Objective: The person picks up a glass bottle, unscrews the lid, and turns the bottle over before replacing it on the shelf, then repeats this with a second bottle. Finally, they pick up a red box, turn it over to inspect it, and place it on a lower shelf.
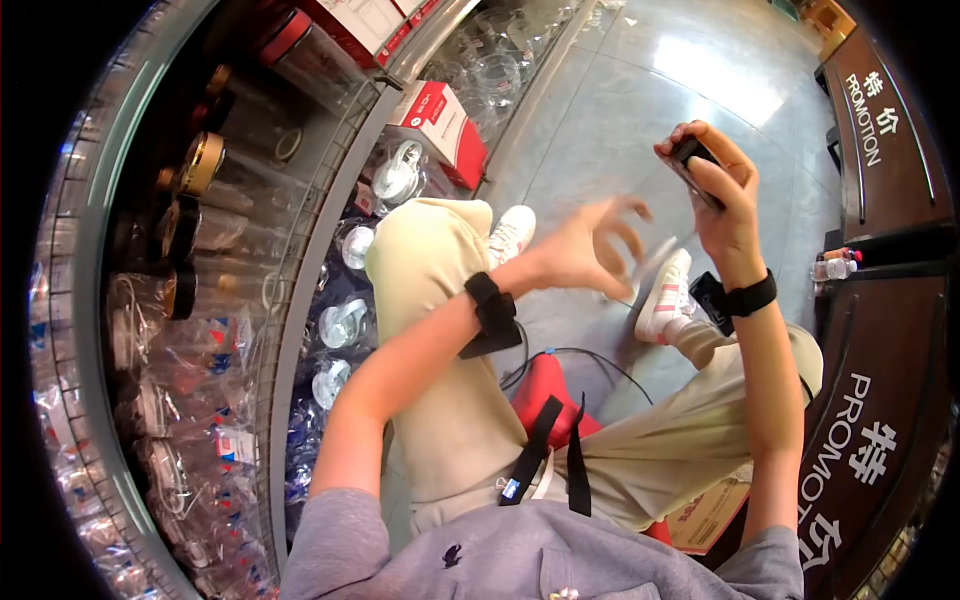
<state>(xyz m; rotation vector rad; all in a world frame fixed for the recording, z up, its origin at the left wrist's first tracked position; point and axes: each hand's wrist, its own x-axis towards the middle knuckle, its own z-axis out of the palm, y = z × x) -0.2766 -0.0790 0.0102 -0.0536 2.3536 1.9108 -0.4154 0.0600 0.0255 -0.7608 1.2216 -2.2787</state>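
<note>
Dark handheld device [692,162] sits in the upper right of the frame, gripped in the right hand [728,205]. The fingers are wrapped round its far edge and the thumb lies along the near side. Whether it is a phone or a scanner cannot be told. A black band [752,298] circles the wrist just below that hand.

Left of it, near the centre of the frame, the left hand [590,250] is open and holds nothing. Its fingers are spread and curled like a claw, and it is slightly blurred. It is near the device but not touching it. Its wrist carries a black strap [490,312].

Beneath both hands are beige trousers [450,400] and two white sneakers [512,232] on a glossy grey floor [640,100]. The person is seated on a red stool [545,392], with a thin black cable [590,355] running beside it.

Along the left side a wire shelf [330,200] holds clear wrapped glassware, and a red-and-white box [440,122] stands at the upper centre. On the right edge is a dark brown stand [885,340] printed with "PROMOTION", with a small bottle [835,268] lying on it.
</note>
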